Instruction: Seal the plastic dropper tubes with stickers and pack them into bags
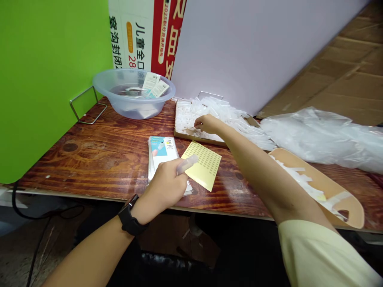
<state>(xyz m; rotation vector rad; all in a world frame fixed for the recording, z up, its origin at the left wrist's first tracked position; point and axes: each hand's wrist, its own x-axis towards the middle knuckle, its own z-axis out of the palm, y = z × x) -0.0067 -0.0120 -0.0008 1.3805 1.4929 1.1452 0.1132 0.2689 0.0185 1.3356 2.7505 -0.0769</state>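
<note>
My left hand (167, 181) is closed around a short translucent plastic tube (188, 163), whose end sticks out past the thumb. Below it lie a stack of printed cards (158, 157) and a yellow sheet of small oval stickers (206, 169), partly covered by the hand and tube. Farther back, my right hand (208, 123) reaches into a shallow cardboard tray (196, 138). Its fingertips are pinched together low over small white pieces (184, 115); what they hold, if anything, is too small to tell. Many clear tubes (220, 107) are heaped behind that hand.
A translucent basin (134, 107) with printed packets stands at the back left, beside a metal wire stand (89, 111). To the right are a tan plastic tray (356, 211) of white strips and a large clear plastic bag (314, 135). Green and pale panels rise behind.
</note>
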